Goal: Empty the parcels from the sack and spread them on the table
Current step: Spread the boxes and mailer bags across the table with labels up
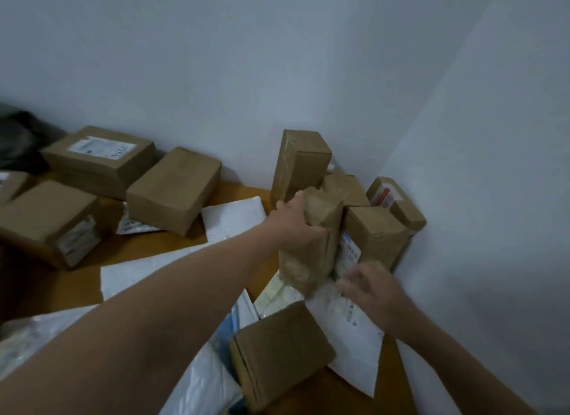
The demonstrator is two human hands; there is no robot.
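Left hand (293, 220) is out near the table's far corner, clamped on a brown parcel (311, 245). The fingers wrap over its upper end and the thumb is curled on the near face. The parcel sits at the hand's 3 o'clock and runs down toward 5, tilted, with its low end at the edge of a white mailer (348, 322).

Right hand (370, 291) is at the parcel's 4 o'clock, just beside that low end and over the mailer. It's blurred, but the fingers look loosely spread and hold nothing. Whether they touch the mailer, I can't tell.

Behind the parcel, the corner is packed. A tall box (300, 164) stands upright at 12 o'clock against the wall (216, 75), a labelled box (374, 235) presses in at 3, and another box (398, 204) leans at 2.

At 6 o'clock a flat box (277, 353) lies across the mailers near the table's near edge. Out at 9 and 10 o'clock, well apart from the hands, three more boxes (174, 191) sit on the wooden table (172, 251), with white mailers (234, 217) between them and the left arm. Crinkled plastic (30, 337) shows at 8 o'clock, under the forearm.
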